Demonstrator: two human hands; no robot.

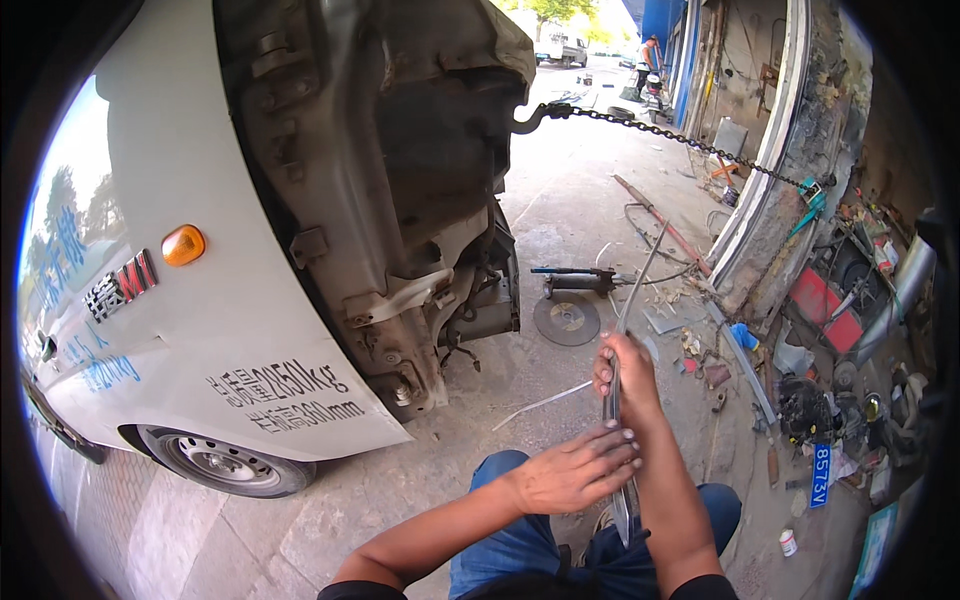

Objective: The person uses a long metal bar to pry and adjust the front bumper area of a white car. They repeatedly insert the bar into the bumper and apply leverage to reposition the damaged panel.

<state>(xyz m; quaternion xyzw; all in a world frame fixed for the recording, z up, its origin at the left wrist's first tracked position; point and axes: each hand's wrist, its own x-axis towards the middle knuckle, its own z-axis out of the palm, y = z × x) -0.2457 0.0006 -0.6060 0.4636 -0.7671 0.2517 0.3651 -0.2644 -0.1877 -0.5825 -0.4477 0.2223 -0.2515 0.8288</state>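
Note:
A long, thin grey metal bar (626, 512) slants up and away in front of my knees, its far end narrowing to a point. My right hand (626, 372) is wrapped round its middle. Lower down, my left hand (575, 470) lies across the bar with its fingers bent over it; the thumb is hidden. The near end of the bar sticks out below my left hand, between my legs. Beyond my right hand, a hand-pump-like tool (575, 282) with a hose and a round dark disc (567, 318) lie on the concrete.
To the left stands a white vehicle (290, 330) with its front structure (430, 170) exposed. A taut chain (680, 136) runs from its hook to the right wall. Scrap parts (815, 405) and a blue plate (821, 475) litter the right side. A person (648, 65) stands far off.

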